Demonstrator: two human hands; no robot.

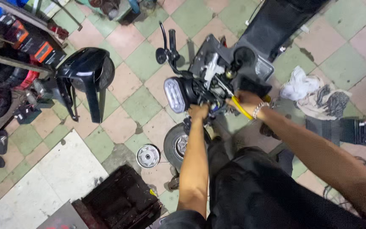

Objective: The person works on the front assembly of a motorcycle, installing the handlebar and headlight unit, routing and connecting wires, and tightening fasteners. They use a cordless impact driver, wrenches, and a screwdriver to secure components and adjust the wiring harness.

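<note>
Your left hand (198,112) is closed on the front of the small motorcycle (200,89), just behind the headlight (174,94), steadying it. Your right hand (245,101) grips a yellow-handled tool (241,108) at the handlebar mount, so you look mid-way through working a fastener there; next, seat the tip squarely, hidden here

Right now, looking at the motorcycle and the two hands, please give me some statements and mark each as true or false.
1. The right hand holds a yellow tool. True.
2. The left hand rests on the floor. False: it is at the motorcycle's front, beside the headlight.
3. The right wrist wears a bracelet. True.
4. A black fairing lies on the tiled floor. True.
5. The rags hang on the handlebar. False: they lie on the floor.
</note>
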